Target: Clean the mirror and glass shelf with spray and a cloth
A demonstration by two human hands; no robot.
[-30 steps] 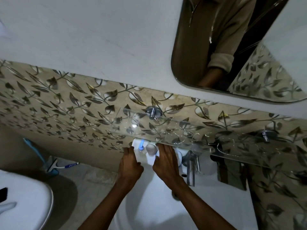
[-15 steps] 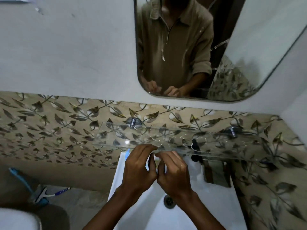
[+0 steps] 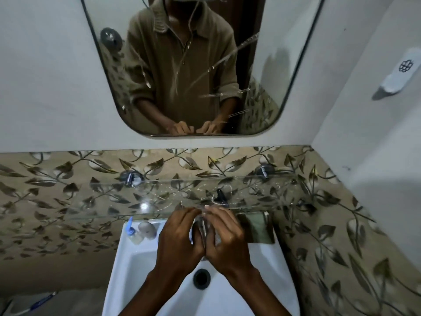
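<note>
A wall [image 3: 52,76] painted white is filling the upper view, far beyond the fingertips, with a band of leaf-patterned tile [image 3: 45,192] running across below it. A mirror [image 3: 205,65] with rounded corners is hanging on the wall, well above the fingers, and is showing the reflection of a person in a brown collared top with both hands raised together; streaks are crossing its glass. A white sink [image 3: 136,258] is sitting below and behind the hands, with its dark drain [image 3: 201,278] showing just under the wrists. A clear glass shelf [image 3: 141,197] is stretching across the tile on two metal brackets [image 3: 131,178], its front edge lying right at the fingertips. Both hands are reaching up from the bottom, side by side over the sink. The left hand [image 3: 180,242] is curling its fingers inward toward the right hand [image 3: 224,240], whose fingers are bending the same way, so the fingertips of both are nearly meeting at the shelf edge. Something small and shiny is sitting between them, but whether either hand is gripping it cannot be told. A greenish cloth [image 3: 257,229] is hanging just to the right of the right fingers, under the shelf. A blue-topped bottle [image 3: 132,233] and a grey oval soap [image 3: 147,229] are resting on the sink rim, to the left of the left fingers. A small dark object [image 3: 221,196] is lying on the shelf just beyond the right fingertips.
</note>
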